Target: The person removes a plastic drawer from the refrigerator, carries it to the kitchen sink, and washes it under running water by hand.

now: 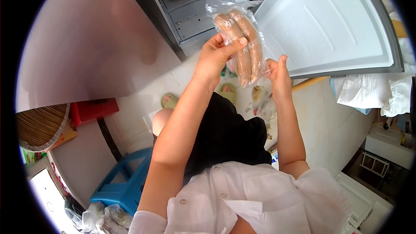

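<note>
Brown woven slats are forming a round tray (43, 125) at my far left, with a red box (94, 110) sitting near it and a blue stool (119, 180) standing lower down. Coming rightward, my left hand (211, 58) is closing around a clear bag (216, 8), thumb lying across the front and fingers curling behind, in front of an open compartment (195, 25).

Slipping looks like the main risk to me: the plastic is looking slick and wrinkled, and if my thumb were easing off, the bag could be dropping to the tiled floor (318, 104). Tugging hard at the edge could be tearing the thin film too.

Inside, at least two long sausages (256, 54) are lying side by side, tan-brown, slightly curved and rounded at the ends, with glare streaking the film over them.

My right hand (281, 78) is meeting the bag's lower right edge, thumb pointing up and fingers curling; whether they are pinching the plastic, I cannot tell. Beyond, a pale door (333, 28) is standing open, white cloth (362, 91) hanging below it.
</note>
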The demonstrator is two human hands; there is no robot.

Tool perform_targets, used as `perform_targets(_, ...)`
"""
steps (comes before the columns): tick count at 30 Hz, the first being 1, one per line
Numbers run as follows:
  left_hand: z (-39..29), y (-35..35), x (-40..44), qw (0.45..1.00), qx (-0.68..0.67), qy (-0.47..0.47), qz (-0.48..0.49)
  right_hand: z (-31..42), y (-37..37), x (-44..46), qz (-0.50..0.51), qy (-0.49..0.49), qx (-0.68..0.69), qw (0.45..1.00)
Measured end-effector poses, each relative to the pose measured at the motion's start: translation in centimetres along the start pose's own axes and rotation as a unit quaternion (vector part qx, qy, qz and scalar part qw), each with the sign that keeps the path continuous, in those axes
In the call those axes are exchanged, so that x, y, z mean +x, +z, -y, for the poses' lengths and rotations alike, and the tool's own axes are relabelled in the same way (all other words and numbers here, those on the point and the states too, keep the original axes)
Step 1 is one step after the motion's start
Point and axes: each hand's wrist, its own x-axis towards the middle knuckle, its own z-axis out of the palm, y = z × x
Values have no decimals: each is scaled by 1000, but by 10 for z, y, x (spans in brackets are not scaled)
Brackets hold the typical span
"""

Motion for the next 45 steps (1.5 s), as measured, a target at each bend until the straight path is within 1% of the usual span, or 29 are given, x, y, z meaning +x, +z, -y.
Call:
perform_targets(2, 3, 4, -1, 1000, 16, 22, -1, 12, 25, -4, -65, -45, -29, 996)
perform_targets(4, 10, 6, 0, 998, 47, 35, -8, 15, 29, -4, -23, -84, -53, 995)
perform_targets(5, 10, 8, 0, 996, 74, 40, -27, 15, 30, -5, -2, -104, -66, 992)
perform_targets(8, 10, 9, 0, 994, 88, 28, -50, 16, 34, -5, 28, -84, -88, 992)
perform_targets(11, 3, 9, -1, 996, 74, 20, -46, 15, 37, -1, 15, -58, -66, 996)
perform_targets(14, 4, 6, -1, 995, 92, 19, -36, 16, 39, -2, 10, -62, -62, 996)
perform_targets(17, 6, 8, -2, 994, 97, 27, -39, 4, 34, 2, 14, -102, -131, 986)
perform_targets(20, 2, 11, -6, 997, 67, 28, 20, 20, 43, -4, 33, -79, -138, 987)
perform_targets(21, -1, 12, -7, 998, 52, 14, 39, 18, 37, -4, 51, -51, -67, 995)
perform_targets(23, -4, 12, -9, 997, 19, -13, 78, 11, 21, -3, 87, 6, 75, 993)
perform_targets(26, 5, 6, -3, 993, 103, 42, -30, 8, 13, -8, 154, 41, 165, 973)
perform_targets(27, 4, 2, 0, 991, 116, 50, -40, 7, 11, -10, 167, 55, 183, 967)
perform_targets(30, -1, -2, -1, 991, 123, -48, -12, 6, 12, -12, 219, 67, 230, 946)
perform_targets(33, 7, 2, 1, 995, 63, -73, 41, 2, 12, -11, 279, 72, 245, 926)
perform_targets(37, 4, 1, 0, 989, 26, -91, 110, 0, 17, -13, 305, 103, 244, 915)
perform_targets(43, -1, 0, 0, 995, -14, -75, 66, -2, 18, -13, 326, 127, 251, 902)
perform_targets(45, 4, -1, 4, 995, -27, -70, 70, -2, 17, -12, 330, 129, 250, 901)
